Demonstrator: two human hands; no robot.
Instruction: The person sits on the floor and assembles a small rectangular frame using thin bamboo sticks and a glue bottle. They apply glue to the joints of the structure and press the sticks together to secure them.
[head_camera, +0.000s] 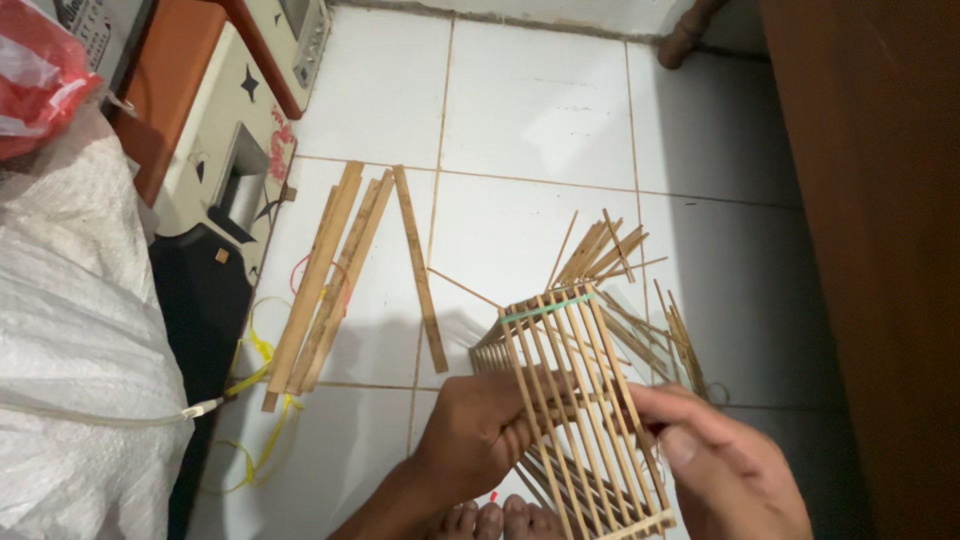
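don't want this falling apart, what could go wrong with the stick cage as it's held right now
1. The left hand and right hand pinch thin slats of the cage; a hard squeeze could snap one.
2. One green rubber band binds the far end; if it slips, the slats may splay.
3. Loose sticks lie close by and could get knocked.

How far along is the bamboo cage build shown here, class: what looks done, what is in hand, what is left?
Done: the slatted frame already has many bars set, bound by a green rubber band. In hand: the left hand grips the frame while the right hand pinches a bar. Left: flat strips and thin sticks lie unused on the floor.
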